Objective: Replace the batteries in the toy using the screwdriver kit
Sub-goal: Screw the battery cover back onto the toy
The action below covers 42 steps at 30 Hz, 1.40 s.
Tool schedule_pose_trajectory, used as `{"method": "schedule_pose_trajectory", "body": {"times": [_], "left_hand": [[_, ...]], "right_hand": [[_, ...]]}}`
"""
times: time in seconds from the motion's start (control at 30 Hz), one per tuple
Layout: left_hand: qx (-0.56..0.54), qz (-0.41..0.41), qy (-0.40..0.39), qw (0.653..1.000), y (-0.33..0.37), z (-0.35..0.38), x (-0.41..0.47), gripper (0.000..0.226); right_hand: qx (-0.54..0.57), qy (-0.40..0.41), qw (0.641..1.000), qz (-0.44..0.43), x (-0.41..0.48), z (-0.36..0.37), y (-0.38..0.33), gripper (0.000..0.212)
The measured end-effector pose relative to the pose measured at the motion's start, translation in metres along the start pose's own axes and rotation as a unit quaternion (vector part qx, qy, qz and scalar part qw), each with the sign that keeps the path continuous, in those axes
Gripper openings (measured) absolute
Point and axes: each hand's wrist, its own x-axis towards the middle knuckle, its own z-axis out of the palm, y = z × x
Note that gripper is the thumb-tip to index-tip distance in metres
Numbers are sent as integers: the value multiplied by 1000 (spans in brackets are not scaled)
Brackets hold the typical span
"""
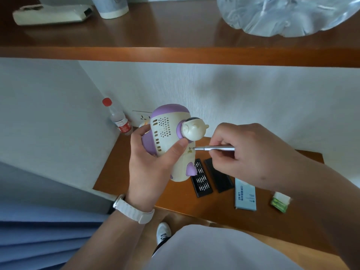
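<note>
A green pack of batteries (280,204) and a black tray of bits (201,179) lie on the brown wooden surface (175,195). Above them, the left hand (153,162) wraps its fingers around the cream and purple plastic toy (171,141). The right hand (247,151) pinches a thin silver screwdriver (214,148), tip touching the toy.

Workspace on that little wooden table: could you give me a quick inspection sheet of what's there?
Surface: wooden table, low against a white wall.
Job's things: toy held up; screwdriver tip at its back; bit tray, tray lid, kit sleeve, green batteries on the table.
Clutter: water bottle.
Grippers: left hand grips toy; right hand holds screwdriver.
Cables: nothing seen.
Surroundings: wall socket; shelf above with cup.
</note>
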Motion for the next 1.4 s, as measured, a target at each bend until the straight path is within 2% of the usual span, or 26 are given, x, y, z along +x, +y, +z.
{"method": "schedule_pose_trajectory", "body": {"times": [0.1, 0.23, 0.4, 0.57, 0.73, 0.9, 1.0, 1.2, 1.4], "left_hand": [[-3, 0, -3, 1000, 3, 5, -2, 87], [1, -2, -8, 1000, 6, 9, -4, 89], [10, -1, -10, 1000, 6, 13, -5, 86], [20, 4, -14, 1000, 6, 18, -5, 85], [19, -1, -15, 1000, 5, 23, -4, 86], [15, -1, -22, 1000, 5, 28, -4, 86], [16, 4, -28, 999, 5, 31, -3, 82], [13, 7, -29, 999, 4, 35, -2, 84], [13, 5, -31, 999, 3, 36, -2, 88]], "right_hand": [[12, 8, 1000, -9, -3, -5, 5, 20], [13, 1, 1000, -17, -5, -5, 9, 9], [12, -1, 1000, -4, -8, -5, 16, 16], [28, 2, 1000, 9, -10, -6, 20, 4], [38, 9, 999, 13, -11, -7, 26, 17], [35, -1, 999, -6, -12, -9, 29, 10], [21, -4, 1000, 0, -13, -10, 32, 17], [11, 7, 1000, 26, -15, -10, 34, 5], [24, 3, 999, 29, -17, -9, 35, 21]]}}
